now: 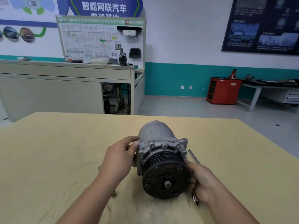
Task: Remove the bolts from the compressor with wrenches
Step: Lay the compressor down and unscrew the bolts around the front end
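A grey compressor [159, 138] lies on its side on the yellow table [56, 143], its black pulley [166, 177] facing me. Several bolt heads ring the flange behind the pulley, one of them a bolt [164, 146] on top. My left hand [119, 157] holds the left side of the housing, fingers curled against the flange. My right hand [203, 180] grips a metal wrench [194, 156] and rests against the pulley's right edge. The wrench's shaft sticks out beyond the hand and its ring end shows below the fingers.
A small metal piece [99, 167] lies on the table just left of my left wrist, and a small dark bit [114, 194] sits near my left forearm. A beige workbench with a training board stands behind the table. A red cabinet [223, 91] stands on the floor at right.
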